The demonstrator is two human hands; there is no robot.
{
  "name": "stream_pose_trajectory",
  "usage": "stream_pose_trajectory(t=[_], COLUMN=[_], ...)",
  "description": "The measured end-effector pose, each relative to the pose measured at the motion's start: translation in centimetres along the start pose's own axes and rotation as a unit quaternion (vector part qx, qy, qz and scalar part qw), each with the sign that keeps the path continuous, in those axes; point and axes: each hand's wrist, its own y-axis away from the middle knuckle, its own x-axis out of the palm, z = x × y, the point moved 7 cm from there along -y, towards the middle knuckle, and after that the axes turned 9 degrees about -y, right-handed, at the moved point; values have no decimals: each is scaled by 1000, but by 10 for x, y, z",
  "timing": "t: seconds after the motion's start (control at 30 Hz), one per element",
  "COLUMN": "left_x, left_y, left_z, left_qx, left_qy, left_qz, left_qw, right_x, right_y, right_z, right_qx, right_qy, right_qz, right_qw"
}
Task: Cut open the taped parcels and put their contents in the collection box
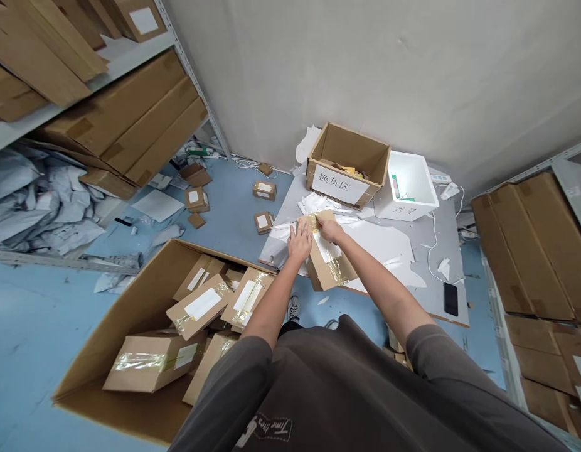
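Note:
A taped cardboard box with a white label lies at the near edge of the grey table. My left hand rests on the box's far left side with its fingers spread flat. On the taped top beside it, my right hand is closed at the far end of the box. Whatever those fingers hold, if anything, is too small and too covered to name. White paper sheets lie under and around the box, with torn white scraps just beyond it.
An open carton with a handwritten sign and a white foam box stand at the table's back. A phone lies at the right. A large open carton of taped boxes stands left; loaded shelves flank both sides.

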Motion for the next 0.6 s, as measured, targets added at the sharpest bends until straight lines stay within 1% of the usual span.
stream_pose_trajectory(t=[0.07, 0.17, 0.23, 0.3, 0.4, 0.53, 0.6], left_x=[-2, -4, -5, -6, -9, -14, -14], left_y=[2, 4, 5, 5, 6, 6, 5], left_z=[1, 2, 2, 0, -3, -9, -11], left_qx=[-5, -17, -27, -33, -34, -38, -43], left_qy=[-3, -21, -32, -44, -91, -164, -181], left_qz=[-1, 8, 20, 30, 35, 23, 19], left_qw=[1000, 1000, 999, 998, 995, 986, 982], right_x=[0, 2, 5, 6, 9, 18, 23], right_y=[1, 10, 23, 42, 86, 164, 201], right_z=[0, -4, -6, -8, -12, -23, -29], right_qx=[11, 58, 81, 88, 94, 106, 112], right_qy=[-10, -20, -9, 24, 91, 164, 173], right_qz=[7, 36, 61, 83, 124, 188, 200], right_qw=[1000, 997, 995, 992, 984, 963, 958])
